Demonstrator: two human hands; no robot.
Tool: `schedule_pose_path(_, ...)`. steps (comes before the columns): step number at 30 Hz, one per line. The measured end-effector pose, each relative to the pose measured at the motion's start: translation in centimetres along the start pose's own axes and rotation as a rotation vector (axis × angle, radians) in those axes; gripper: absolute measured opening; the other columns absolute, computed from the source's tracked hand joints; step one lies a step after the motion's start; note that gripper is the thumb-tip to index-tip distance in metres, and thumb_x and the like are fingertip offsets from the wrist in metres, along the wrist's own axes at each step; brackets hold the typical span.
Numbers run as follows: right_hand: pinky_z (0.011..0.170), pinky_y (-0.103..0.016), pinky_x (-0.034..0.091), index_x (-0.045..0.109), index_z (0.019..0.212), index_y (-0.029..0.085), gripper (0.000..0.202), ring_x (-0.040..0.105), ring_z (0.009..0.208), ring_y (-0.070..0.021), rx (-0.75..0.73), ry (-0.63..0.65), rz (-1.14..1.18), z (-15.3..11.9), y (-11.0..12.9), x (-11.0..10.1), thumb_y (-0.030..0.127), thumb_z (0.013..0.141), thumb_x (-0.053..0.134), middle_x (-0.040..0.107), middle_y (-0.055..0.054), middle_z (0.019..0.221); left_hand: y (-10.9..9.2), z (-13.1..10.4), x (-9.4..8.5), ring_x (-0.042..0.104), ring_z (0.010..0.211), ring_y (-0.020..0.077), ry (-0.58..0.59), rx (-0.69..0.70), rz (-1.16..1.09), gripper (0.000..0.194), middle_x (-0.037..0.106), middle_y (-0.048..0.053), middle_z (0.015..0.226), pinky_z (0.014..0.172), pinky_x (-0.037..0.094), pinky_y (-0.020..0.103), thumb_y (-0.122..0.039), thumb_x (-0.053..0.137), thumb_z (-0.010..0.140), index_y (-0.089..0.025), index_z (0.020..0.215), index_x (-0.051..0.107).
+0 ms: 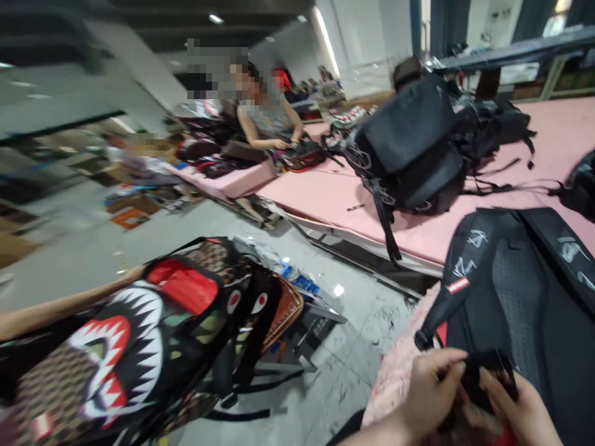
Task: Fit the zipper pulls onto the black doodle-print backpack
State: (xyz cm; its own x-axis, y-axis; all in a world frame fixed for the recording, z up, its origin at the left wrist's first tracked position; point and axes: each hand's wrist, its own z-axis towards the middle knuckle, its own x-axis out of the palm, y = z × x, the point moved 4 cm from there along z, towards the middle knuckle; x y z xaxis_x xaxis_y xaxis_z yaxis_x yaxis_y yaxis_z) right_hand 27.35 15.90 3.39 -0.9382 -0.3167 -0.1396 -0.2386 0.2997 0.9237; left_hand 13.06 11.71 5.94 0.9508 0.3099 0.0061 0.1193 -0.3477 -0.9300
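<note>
I see my left hand (430,390) and right hand (525,409) pinching a small black strap piece (486,371) between their fingers. Just beyond the fingertips the black backpack (520,291) lies back-up

A shark-mouth backpack (139,347) hangs left; black bags (413,148) sit on the pink table (325,198).

black backpack (525,297), pink table (334,198), red-and-white shark-mouth bag (134,347).

Site was a bag-making workshop. Long pink worktables (334,198) carried heaped black backpacks (413,148); shark-mouth backpacks (139,347) sat lower left. A seated worker (264,121) handled bags at upper centre.
</note>
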Motion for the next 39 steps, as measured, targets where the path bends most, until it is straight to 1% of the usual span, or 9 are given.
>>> schedule_pose_path(3,0.034,-0.020,0.029,0.053,0.061,0.016,0.045,0.033,0.035,-0.0078,0.047,0.079,0.226,-0.1,0.5,0.4,0.060,0.069,0.060,0.037,0.005,0.042,-0.1,0.6,0.0,0.055,0.041,0.0114,-0.034,-0.040,-0.023,0.036,0.059,0.000,0.049,0.043,0.045,0.021,-0.044,0.061,0.071,-0.015,0.092,0.066)
schedule_pose_path(5,0.040,-0.020,0.034,0.053,0.064,0.016,0.040,0.040,0.042,-0.0090,-0.019,0.089,0.195,-0.3,1.4,0.3,0.054,0.075,0.058,0.043,0.004,0.048,-0.2,1.4,-0.2,0.055,0.039,0.0112,-0.034,-0.101,-0.089,0.037,0.061,-0.001,0.052,0.039,0.042,0.019,-0.043,0.064,0.068,-0.014,0.090,0.064)
schedule_pose_path(8,0.061,-0.025,0.046,0.057,0.084,0.017,0.027,0.056,0.068,-0.0159,-0.203,-0.037,-0.044,-0.6,2.6,-0.7,0.044,0.081,0.055,0.059,-0.003,0.076,-0.4,2.0,-0.5,0.055,0.039,0.0103,-0.015,-0.160,-0.195,0.041,0.064,0.001,0.062,0.037,0.040,0.019,-0.044,0.067,0.065,-0.012,0.091,0.063)
schedule_pose_path(11,0.080,-0.033,0.045,0.051,0.109,0.020,0.027,0.055,0.092,-0.0202,-0.427,-0.200,-0.316,-0.7,3.2,-1.4,0.035,0.087,0.046,0.059,-0.007,0.102,-0.9,1.9,-0.7,0.055,0.040,0.0099,-0.012,-0.148,-0.210,0.043,0.065,0.003,0.063,0.039,0.041,0.019,-0.043,0.068,0.065,-0.011,0.093,0.064)
schedule_pose_path(15,0.081,-0.035,0.045,0.052,0.109,0.020,0.022,0.054,0.094,-0.0204,-0.691,-0.338,-0.557,-0.6,3.3,-1.1,0.026,0.091,0.040,0.059,-0.008,0.100,-1.4,1.5,-0.7,0.056,0.041,0.0096,-0.034,-0.133,-0.192,0.041,0.066,0.003,0.065,0.039,0.041,0.018,-0.041,0.068,0.066,-0.011,0.094,0.063)
schedule_pose_path(18,0.078,-0.036,0.045,0.053,0.110,0.019,0.022,0.056,0.088,-0.0207,-0.779,-0.403,-0.710,-0.7,3.4,-0.5,0.023,0.091,0.041,0.061,-0.008,0.095,-1.6,1.3,-0.6,0.056,0.042,0.0093,-0.035,-0.120,-0.174,0.039,0.066,0.003,0.066,0.039,0.040,0.017,-0.039,0.067,0.067,-0.011,0.095,0.063)
schedule_pose_path(23,0.076,-0.036,0.046,0.055,0.109,0.018,0.023,0.056,0.084,-0.0205,-0.805,-0.398,-0.797,-0.9,3.3,0.0,0.021,0.092,0.040,0.062,-0.008,0.093,-1.4,1.3,-0.6,0.055,0.043,0.0087,-0.041,-0.103,-0.181,0.037,0.066,0.003,0.068,0.040,0.041,0.017,-0.038,0.067,0.068,-0.012,0.094,0.063)
schedule_pose_path(29,0.076,-0.038,0.048,0.054,0.108,0.018,0.024,0.056,0.088,-0.0216,-0.787,-0.305,-0.708,-0.5,2.8,0.1,0.025,0.093,0.037,0.061,-0.008,0.095,-0.8,1.3,-0.4,0.055,0.042,0.0085,0.002,-0.100,-0.200,0.036,0.066,0.003,0.067,0.041,0.042,0.018,-0.038,0.068,0.068,-0.012,0.094,0.064)
schedule_pose_path(39,0.072,-0.036,0.049,0.054,0.105,0.018,0.026,0.059,0.084,-0.0214,-0.785,-0.271,-0.653,-0.8,2.5,-0.2,0.031,0.093,0.034,0.063,-0.007,0.092,-0.5,0.9,-0.5,0.055,0.039,0.0095,0.025,-0.135,-0.262,0.045,0.066,0.004,0.064,0.038,0.039,0.019,-0.041,0.070,0.064,-0.009,0.095,0.063)
